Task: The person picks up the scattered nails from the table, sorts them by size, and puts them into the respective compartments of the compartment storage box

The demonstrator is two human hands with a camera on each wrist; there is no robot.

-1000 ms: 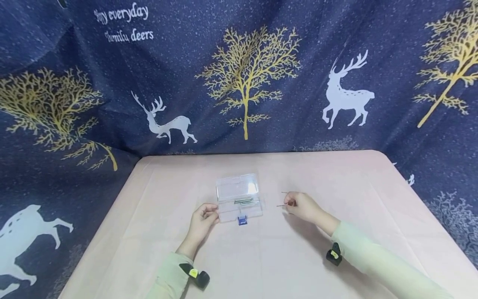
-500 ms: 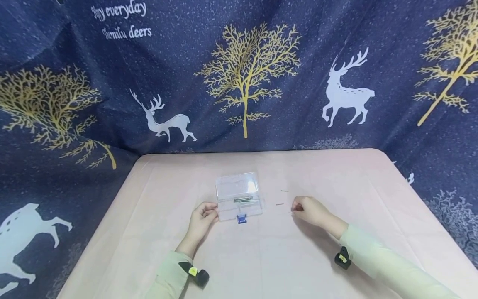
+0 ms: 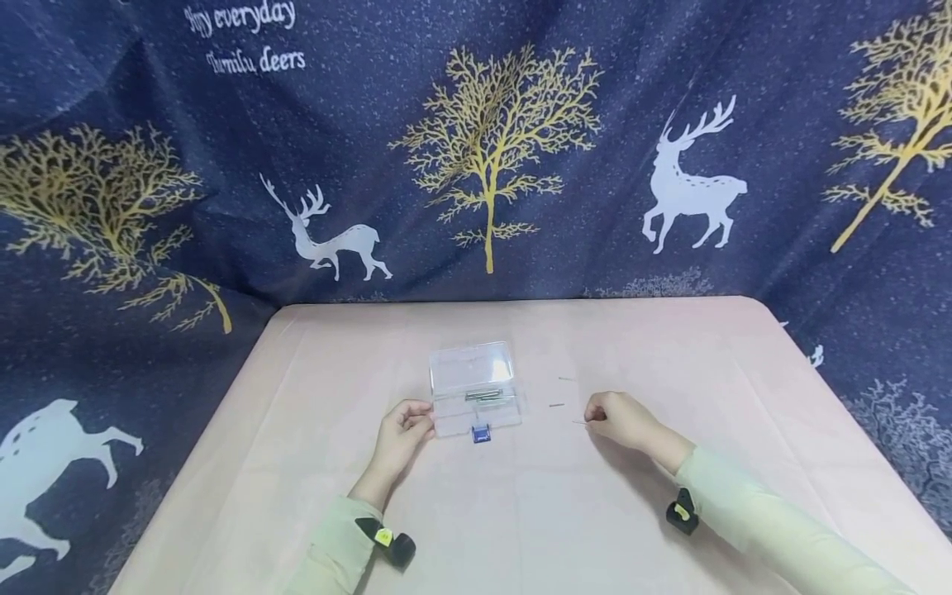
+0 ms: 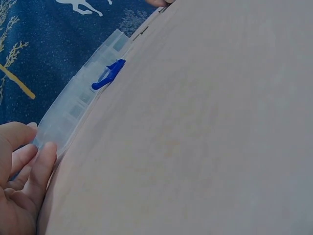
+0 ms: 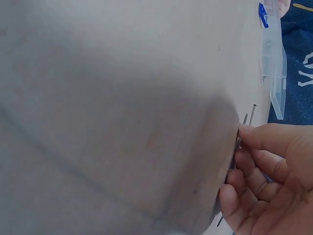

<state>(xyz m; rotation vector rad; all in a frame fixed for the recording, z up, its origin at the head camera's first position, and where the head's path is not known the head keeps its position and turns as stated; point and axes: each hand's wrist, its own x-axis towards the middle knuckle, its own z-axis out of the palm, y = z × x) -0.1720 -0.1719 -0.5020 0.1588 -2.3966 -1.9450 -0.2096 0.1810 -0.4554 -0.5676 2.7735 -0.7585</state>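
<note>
In the head view my left hand (image 3: pixel 402 432) holds the left edge of a clear plastic box (image 3: pixel 449 426), thumb and fingers at its corner. The box lies with its lid (image 3: pixel 472 368) raised and a blue latch (image 3: pixel 481 434) at the front. Several long nails (image 3: pixel 484 396) rest in its rear compartment. To the right of the box, my right hand (image 3: pixel 623 420) is low over the table and pinches a thin nail (image 3: pixel 579 422) at its fingertips. Two more nails lie apart on the cloth, one nearer (image 3: pixel 557 406) and one farther back (image 3: pixel 566 378).
A pale pink cloth (image 3: pixel 513 512) covers the table. Behind it hangs a dark blue curtain (image 3: pixel 580 273) printed with trees and deer. Each sleeve carries a black wrist camera, one on the left (image 3: pixel 402 552) and one on the right (image 3: pixel 682 514).
My right hand has moved right and toward me from the two nails, which now lie uncovered on the cloth; a third nail shows at its fingertips. The left hand has stayed on the box.
</note>
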